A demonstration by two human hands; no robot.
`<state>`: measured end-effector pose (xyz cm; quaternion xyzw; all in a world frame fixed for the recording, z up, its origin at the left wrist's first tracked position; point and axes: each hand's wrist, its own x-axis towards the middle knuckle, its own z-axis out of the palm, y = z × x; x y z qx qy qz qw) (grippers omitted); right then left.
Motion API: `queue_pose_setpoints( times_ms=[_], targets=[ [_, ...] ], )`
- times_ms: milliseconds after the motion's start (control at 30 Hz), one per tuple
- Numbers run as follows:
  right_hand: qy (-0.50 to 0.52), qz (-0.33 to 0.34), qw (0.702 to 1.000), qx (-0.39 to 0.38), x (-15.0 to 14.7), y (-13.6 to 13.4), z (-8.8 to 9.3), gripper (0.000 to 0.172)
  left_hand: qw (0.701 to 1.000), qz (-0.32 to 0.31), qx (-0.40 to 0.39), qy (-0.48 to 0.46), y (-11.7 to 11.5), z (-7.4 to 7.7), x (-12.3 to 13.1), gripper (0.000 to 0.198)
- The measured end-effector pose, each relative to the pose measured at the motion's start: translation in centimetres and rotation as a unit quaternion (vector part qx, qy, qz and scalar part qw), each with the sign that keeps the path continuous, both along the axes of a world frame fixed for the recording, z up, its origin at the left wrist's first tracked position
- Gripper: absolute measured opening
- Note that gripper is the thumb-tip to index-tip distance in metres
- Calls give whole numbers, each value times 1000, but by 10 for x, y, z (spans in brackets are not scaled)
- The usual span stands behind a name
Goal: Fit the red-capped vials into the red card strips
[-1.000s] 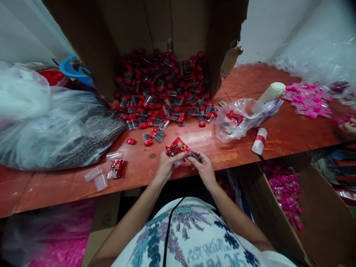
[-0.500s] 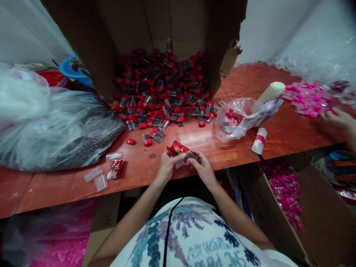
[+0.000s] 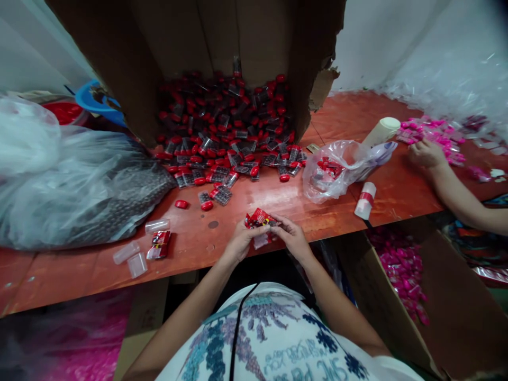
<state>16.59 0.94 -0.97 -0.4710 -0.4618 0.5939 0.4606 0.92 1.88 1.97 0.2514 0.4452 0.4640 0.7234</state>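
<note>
Just over the table's front edge, my left hand [image 3: 240,241] pinches a red printed label [image 3: 260,216]. Facing it, my right hand [image 3: 294,239] has its fingers closed at the label's right side, on a small clear container of dark balls that is now mostly hidden. To the left lie a stack of red printed labels [image 3: 159,244], several clear plastic tubes [image 3: 137,264] and a loose red cap [image 3: 181,204]. Two filled, red-capped containers [image 3: 205,201] rest above my hands, in front of a large heap of the same [image 3: 226,127].
A torn cardboard box [image 3: 325,87] stands open around the heap. At left sits a big clear bag of dark balls [image 3: 130,185]. A plastic bag of red pieces [image 3: 317,185] and a white roll [image 3: 365,201] lie right. A co-worker's hand [image 3: 428,154] touches pink pieces [image 3: 448,138].
My hands have come closer together, and the container in my right fingers is now mostly hidden by the label. The co-worker's hand has moved left along the pink pieces. My view has shifted slightly.
</note>
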Motion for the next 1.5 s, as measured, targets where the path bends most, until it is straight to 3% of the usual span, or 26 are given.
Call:
queue_pose_setpoints(
  times_ms=[167,267,333,400,467,567,667,800,967,1067,1333,1500],
  targets=[
    [-161,-158,973,43,36,13,-23,38,994,24,-93,-50,5,-2,1,46],
    [-278,-200,936,88,50,14,-26,33,993,39,-106,-44,5,-5,1,46],
    [-299,-212,924,109,46,8,-21,33,993,47,-103,-28,6,-8,2,41],
    [-269,-178,939,121,31,0,-14,31,994,63,-83,-16,6,-12,5,36],
    [-208,-100,967,107,9,-8,-10,32,995,81,-55,-21,6,-15,8,33],
    [-81,-66,994,40,-18,-12,-12,47,996,79,-35,-32,4,-18,11,33],
    [60,-79,993,-60,-28,-7,-15,54,996,73,-47,-33,2,-19,13,30],
    [146,-62,979,-128,-26,-1,-11,64,995,73,-53,-29,-2,-15,16,37],
    [129,17,977,-166,-33,-2,-5,58,998,43,-44,14,-5,-16,20,60],
    [109,-9,980,-166,-35,-1,-5,54,999,27,-35,26,-6,-21,19,68],
    [65,-40,991,-114,-26,0,-10,37,997,-25,-66,-26,-15,-22,13,63],
    [14,-39,998,-48,-25,0,-13,16,997,-38,-75,0,-16,-26,9,48]
  ],
)
